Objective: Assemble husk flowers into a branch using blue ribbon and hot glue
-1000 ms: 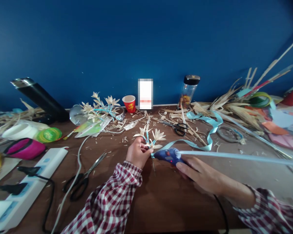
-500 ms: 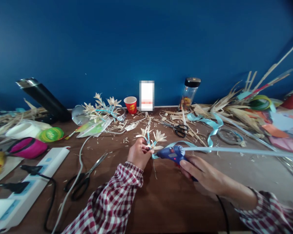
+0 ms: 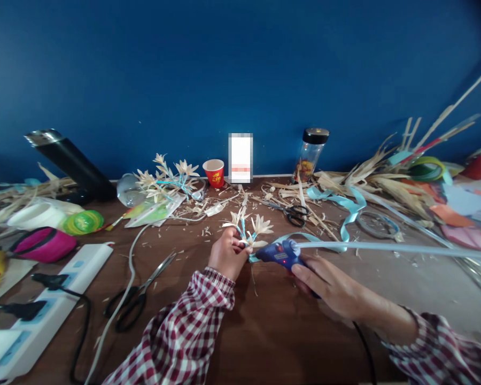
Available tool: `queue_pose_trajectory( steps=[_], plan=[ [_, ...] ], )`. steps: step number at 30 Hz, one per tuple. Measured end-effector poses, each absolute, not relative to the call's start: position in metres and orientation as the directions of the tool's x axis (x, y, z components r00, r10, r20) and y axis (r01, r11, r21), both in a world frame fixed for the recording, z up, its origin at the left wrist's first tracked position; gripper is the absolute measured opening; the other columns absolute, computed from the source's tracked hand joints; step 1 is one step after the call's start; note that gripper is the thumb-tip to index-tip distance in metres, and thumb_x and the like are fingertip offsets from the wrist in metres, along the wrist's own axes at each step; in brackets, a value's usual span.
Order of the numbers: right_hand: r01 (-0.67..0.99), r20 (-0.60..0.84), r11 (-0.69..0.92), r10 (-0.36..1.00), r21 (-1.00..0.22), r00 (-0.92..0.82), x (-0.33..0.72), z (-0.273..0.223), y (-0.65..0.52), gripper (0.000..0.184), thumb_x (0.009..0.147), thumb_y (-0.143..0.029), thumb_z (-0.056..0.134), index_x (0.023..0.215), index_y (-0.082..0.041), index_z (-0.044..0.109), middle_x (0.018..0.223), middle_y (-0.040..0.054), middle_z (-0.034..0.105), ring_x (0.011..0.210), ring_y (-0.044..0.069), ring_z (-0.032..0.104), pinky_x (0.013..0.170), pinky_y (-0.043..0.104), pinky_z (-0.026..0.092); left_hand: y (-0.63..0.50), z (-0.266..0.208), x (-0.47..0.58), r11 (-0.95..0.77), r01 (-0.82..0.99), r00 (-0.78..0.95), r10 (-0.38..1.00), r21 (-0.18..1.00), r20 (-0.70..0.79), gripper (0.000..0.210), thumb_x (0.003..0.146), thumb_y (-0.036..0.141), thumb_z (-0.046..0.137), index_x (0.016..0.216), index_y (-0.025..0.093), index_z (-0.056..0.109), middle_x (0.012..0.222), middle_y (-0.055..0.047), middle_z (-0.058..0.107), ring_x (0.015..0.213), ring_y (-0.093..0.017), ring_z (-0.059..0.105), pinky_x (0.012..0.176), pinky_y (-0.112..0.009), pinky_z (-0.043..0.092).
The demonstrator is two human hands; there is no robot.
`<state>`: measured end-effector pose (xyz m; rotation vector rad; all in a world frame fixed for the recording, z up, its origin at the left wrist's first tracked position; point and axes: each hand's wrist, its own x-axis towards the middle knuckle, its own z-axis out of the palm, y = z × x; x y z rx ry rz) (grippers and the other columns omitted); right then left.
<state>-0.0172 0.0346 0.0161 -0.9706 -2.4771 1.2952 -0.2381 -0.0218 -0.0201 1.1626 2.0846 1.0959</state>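
Note:
My left hand (image 3: 229, 252) is closed around the stems of a small spray of cream husk flowers (image 3: 260, 225), whose stalks are wrapped in light blue. In my right hand (image 3: 328, 278) is a blue hot glue gun (image 3: 280, 253), gripped by its handle, with a small red light lit and a long clear glue stick (image 3: 380, 246) out of its back. The gun's nozzle is at the base of the flowers, by my left fingertips; whether it touches them I cannot tell. A light blue ribbon (image 3: 300, 235) trails from there behind the gun.
Black-handled scissors (image 3: 134, 305) lie left of my left arm, beside a white power strip (image 3: 76, 272) with plugs and cables. Farther back are another pair of scissors (image 3: 296, 215), a red paper cup (image 3: 214, 174), a finished-looking flower spray (image 3: 172, 179), a lidded jar (image 3: 311, 155) and husk scraps.
My right hand and the glue gun have shifted slightly left, toward the flower stems. My left hand keeps its hold on the flowers in the same place.

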Motion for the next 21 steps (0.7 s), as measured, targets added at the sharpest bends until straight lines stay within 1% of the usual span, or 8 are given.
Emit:
queue_pose_trajectory(
  steps=[9, 15, 21],
  plan=[
    [0.461, -0.060, 0.449, 0.664, -0.766, -0.745, -0.017, 0.018, 0.034, 0.033, 0.092, -0.043, 0.035, 0.073, -0.022, 0.052, 0.063, -0.0016, 0.057, 0.061, 0.014, 0.053, 0.063, 0.029, 0.043, -0.022, -0.015, -0.236, 0.321, 0.468, -0.513, 0.857, 0.823, -0.043, 0.033, 0.063, 0.024, 0.066, 0.091, 0.019, 0.050, 0.069, 0.000, 0.064, 0.057, -0.012, 0.060, 0.058, -0.022, 0.046],
    [0.495, -0.159, 0.381, 0.646, -0.781, -0.747, -0.014, 0.020, 0.030, 0.038, 0.092, -0.044, 0.033, 0.067, -0.021, 0.049, 0.061, -0.0013, 0.056, 0.059, 0.014, 0.053, 0.060, 0.028, 0.043, -0.023, -0.011, -0.234, 0.328, 0.452, -0.520, 0.852, 0.830, -0.053, 0.033, 0.062, 0.025, 0.066, 0.090, 0.019, 0.050, 0.068, 0.001, 0.064, 0.059, -0.013, 0.062, 0.059, -0.022, 0.046],
    [0.480, -0.127, 0.401, 0.650, -0.780, -0.749, -0.010, 0.023, 0.032, 0.032, 0.092, -0.043, 0.035, 0.072, -0.023, 0.049, 0.062, -0.0007, 0.055, 0.060, 0.015, 0.053, 0.061, 0.030, 0.043, -0.023, -0.006, -0.232, 0.337, 0.461, -0.523, 0.851, 0.821, -0.056, 0.031, 0.061, 0.024, 0.067, 0.087, 0.019, 0.050, 0.067, 0.001, 0.065, 0.058, -0.013, 0.062, 0.058, -0.022, 0.046]
  ],
)
